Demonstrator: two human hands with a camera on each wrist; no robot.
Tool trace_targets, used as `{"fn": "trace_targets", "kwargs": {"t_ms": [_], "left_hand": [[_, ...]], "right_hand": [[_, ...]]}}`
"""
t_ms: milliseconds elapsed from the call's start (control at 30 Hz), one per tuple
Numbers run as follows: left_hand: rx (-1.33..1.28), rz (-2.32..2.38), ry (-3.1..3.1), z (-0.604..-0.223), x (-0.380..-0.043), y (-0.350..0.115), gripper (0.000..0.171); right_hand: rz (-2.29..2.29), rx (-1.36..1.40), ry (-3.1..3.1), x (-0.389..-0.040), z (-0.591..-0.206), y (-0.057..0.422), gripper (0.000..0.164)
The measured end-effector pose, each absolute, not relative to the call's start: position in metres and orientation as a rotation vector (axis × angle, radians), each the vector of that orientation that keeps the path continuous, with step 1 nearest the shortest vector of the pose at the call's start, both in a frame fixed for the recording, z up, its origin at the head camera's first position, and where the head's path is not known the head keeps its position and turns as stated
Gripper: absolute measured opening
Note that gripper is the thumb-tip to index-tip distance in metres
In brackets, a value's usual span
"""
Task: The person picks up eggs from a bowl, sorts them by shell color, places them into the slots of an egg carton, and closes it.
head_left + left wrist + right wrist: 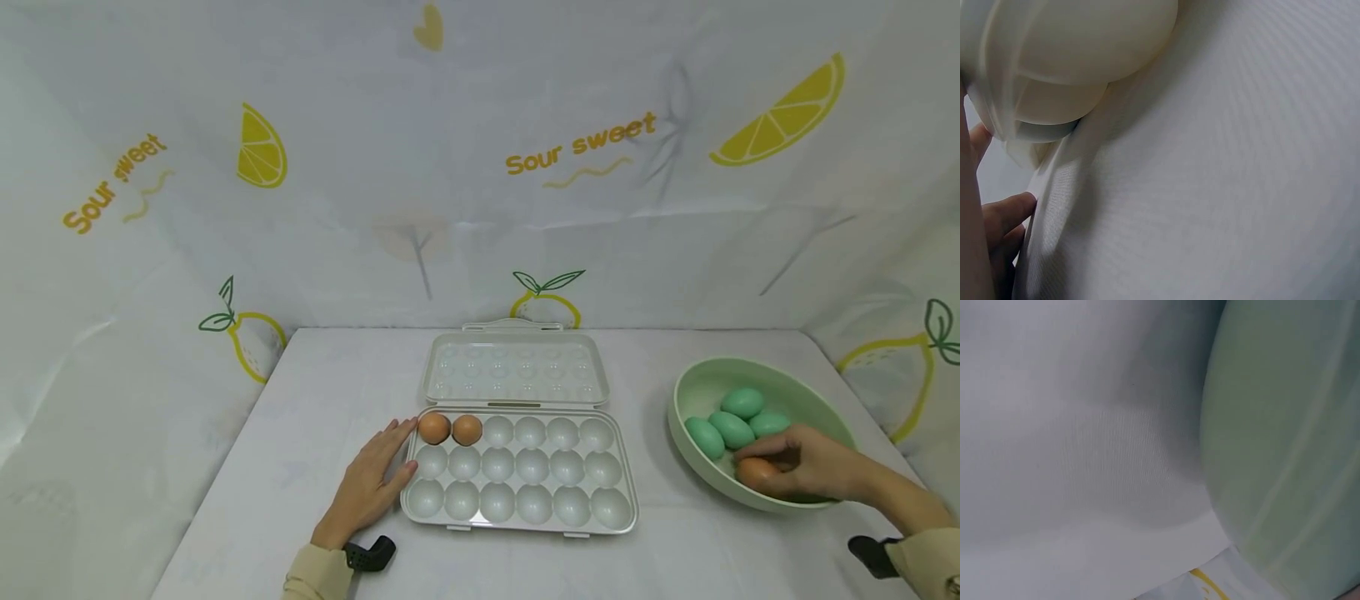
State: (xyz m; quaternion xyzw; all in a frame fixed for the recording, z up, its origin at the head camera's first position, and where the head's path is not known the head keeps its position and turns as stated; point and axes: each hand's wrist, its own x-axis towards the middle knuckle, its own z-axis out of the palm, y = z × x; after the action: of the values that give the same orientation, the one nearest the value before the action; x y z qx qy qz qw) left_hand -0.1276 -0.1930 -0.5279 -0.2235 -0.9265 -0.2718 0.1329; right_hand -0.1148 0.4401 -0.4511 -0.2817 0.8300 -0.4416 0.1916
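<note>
In the head view, a white egg tray (517, 527) lies on the table with its clear lid (517, 367) folded back. Two brown eggs, one at the corner (433, 428) and one beside it (467, 430), fill the two left cups of the back row. My left hand (367, 479) rests at the tray's left edge, fingers extended, thumb on the rim. At the right, my right hand (813, 462) reaches into a green bowl (693, 392) and grips a brown egg (757, 475) between thumb and fingers. Several green eggs (731, 429) lie in the bowl beside it.
A white cloth covers the table (330, 375), and a lemon-printed curtain (465, 167) rises behind and at both sides. The bowl's outer wall (1272, 437) takes up the right of the right wrist view. Rounded cup undersides (1091, 37) show in the left wrist view.
</note>
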Motion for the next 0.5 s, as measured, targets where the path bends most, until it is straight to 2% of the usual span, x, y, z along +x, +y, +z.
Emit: {"fn": "trace_targets", "kwargs": {"t_ms": [200, 367, 500], "left_hand": [[-0.65, -0.792, -2.687, -0.53, -0.128, -0.194, 0.062], [-0.651, -0.793, -2.689, -0.529, -0.128, -0.194, 0.062], [-0.648, -0.798, -2.692, -0.529, -0.128, -0.193, 0.062]], "right_hand": [[-1.331, -0.738, 2.561, -0.107, -0.454, 0.442, 0.043], [-1.312, -0.426, 2.728, -0.1, -0.446, 0.441, 0.041], [-1.314, -0.319, 2.843, -0.097, -0.442, 0.437, 0.046]]}}
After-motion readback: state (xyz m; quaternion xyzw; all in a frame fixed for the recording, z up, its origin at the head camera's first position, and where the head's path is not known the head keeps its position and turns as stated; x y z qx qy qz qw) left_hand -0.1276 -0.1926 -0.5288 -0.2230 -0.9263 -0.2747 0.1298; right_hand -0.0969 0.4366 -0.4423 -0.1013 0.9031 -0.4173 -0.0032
